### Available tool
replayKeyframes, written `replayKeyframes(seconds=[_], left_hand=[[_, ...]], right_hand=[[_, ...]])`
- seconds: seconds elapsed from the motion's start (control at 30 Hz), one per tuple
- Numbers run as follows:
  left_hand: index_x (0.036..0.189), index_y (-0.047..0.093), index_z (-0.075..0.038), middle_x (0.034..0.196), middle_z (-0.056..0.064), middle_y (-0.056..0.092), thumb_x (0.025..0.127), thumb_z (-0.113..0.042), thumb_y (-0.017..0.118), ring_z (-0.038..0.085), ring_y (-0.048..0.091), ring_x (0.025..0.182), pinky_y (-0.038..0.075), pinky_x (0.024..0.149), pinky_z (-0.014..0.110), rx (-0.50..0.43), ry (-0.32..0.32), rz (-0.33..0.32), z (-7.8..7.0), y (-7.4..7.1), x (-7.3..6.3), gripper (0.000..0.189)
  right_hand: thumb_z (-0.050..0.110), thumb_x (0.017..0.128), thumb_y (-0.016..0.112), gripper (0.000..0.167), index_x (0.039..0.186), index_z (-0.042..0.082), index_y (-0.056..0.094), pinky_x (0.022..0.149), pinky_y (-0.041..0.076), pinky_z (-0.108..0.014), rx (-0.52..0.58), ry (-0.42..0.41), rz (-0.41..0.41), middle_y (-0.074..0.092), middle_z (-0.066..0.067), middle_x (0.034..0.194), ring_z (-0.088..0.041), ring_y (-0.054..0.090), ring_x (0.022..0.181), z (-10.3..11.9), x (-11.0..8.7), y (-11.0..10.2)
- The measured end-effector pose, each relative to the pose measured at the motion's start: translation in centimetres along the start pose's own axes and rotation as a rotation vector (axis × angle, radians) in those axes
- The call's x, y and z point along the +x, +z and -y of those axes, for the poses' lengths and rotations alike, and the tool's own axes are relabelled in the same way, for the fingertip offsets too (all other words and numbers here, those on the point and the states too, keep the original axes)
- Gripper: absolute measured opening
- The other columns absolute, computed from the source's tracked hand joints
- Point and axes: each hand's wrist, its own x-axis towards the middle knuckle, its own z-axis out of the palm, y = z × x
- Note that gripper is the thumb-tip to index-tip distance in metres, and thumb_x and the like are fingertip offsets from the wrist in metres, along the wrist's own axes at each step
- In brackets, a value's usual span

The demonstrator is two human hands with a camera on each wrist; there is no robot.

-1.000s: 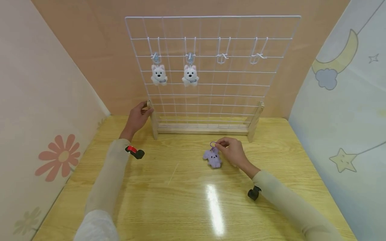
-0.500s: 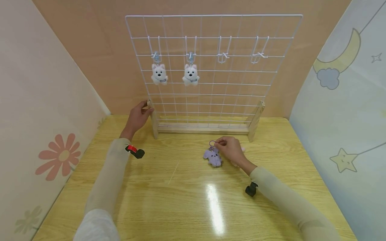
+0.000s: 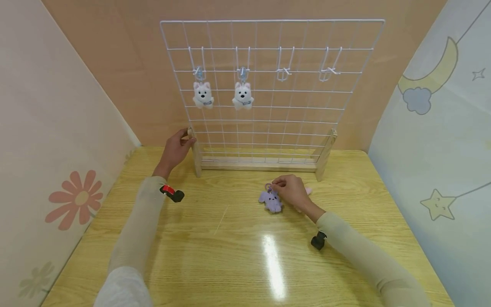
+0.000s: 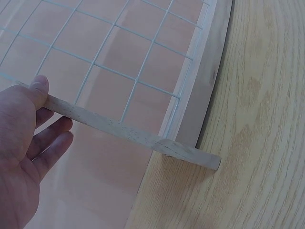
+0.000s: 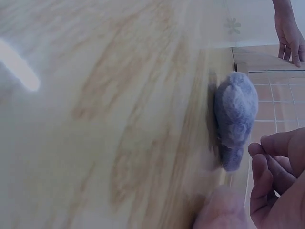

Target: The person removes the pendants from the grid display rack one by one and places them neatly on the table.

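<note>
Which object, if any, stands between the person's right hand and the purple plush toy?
Nothing visible does. In the head view, the right hand pinches the ring at the top of the purple plush toy. The pink object, partly hidden by the hand, lies on the hand's other side, not between them.

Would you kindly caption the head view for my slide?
Left hand grips wooden rack post; right hand pinches purple plush keychain by its ring.

No text is readable, even on the white dogs' tags point(image 3: 208, 103)
</note>
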Motion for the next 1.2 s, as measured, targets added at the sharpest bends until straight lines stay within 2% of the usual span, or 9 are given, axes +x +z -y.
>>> replayKeyframes(seconds=[0.23, 0.33, 0.6, 1.0, 1.2], left_hand=[[0.155, 0.041, -0.005, 0.150, 0.022, 0.051, 0.106, -0.039, 0.056, 0.041, 0.061, 0.124, 0.051, 0.101, 0.057, 0.007, -0.005, -0.005, -0.1, 0.0, -0.2, 0.062], [0.155, 0.041, -0.005, 0.151, 0.022, 0.050, 0.106, -0.040, 0.055, 0.042, 0.061, 0.124, 0.051, 0.101, 0.058, 0.009, -0.007, -0.003, -0.1, 0.0, -0.2, 0.062], [0.157, 0.039, -0.005, 0.151, 0.022, 0.049, 0.106, -0.040, 0.055, 0.041, 0.061, 0.125, 0.051, 0.101, 0.057, 0.016, -0.007, 0.003, 0.0, 0.0, 0.0, 0.063], [0.157, 0.039, -0.004, 0.152, 0.023, 0.049, 0.107, -0.040, 0.054, 0.041, 0.061, 0.124, 0.051, 0.101, 0.057, 0.030, -0.009, -0.001, 0.1, 0.1, 0.0, 0.063], [0.156, 0.039, -0.005, 0.151, 0.022, 0.050, 0.107, -0.039, 0.055, 0.040, 0.062, 0.123, 0.052, 0.100, 0.057, 0.035, -0.015, -0.006, 0.1, 0.1, 0.0, 0.062]], right_hand=[[0.022, 0.098, 0.073, 0.017, 0.105, 0.008, 0.078, 0.077, 0.061, -0.037, 0.024, -0.016, 0.006, 0.078, -0.006, 0.099, -0.021, 0.074, 0.091, 0.9, 0.0, -1.3], [0.025, 0.098, 0.073, 0.019, 0.107, 0.009, 0.078, 0.077, 0.060, -0.039, 0.022, -0.045, 0.000, 0.078, -0.005, 0.100, -0.021, 0.073, 0.090, 1.7, 0.1, -2.1], [0.021, 0.097, 0.074, 0.019, 0.109, 0.007, 0.079, 0.067, 0.059, -0.036, -0.036, -0.176, -0.064, 0.078, -0.007, 0.095, -0.021, 0.072, 0.081, 3.6, 1.3, -4.5], [0.022, 0.096, 0.075, 0.021, 0.108, 0.006, 0.079, 0.058, 0.051, -0.026, -0.034, -0.262, -0.184, 0.078, -0.008, 0.094, -0.022, 0.072, 0.082, 7.9, 4.0, -7.9], [0.023, 0.097, 0.074, 0.022, 0.112, 0.008, 0.079, 0.057, 0.048, -0.022, -0.022, -0.272, -0.226, 0.078, -0.008, 0.097, -0.021, 0.072, 0.083, 10.0, 5.4, -9.2]])
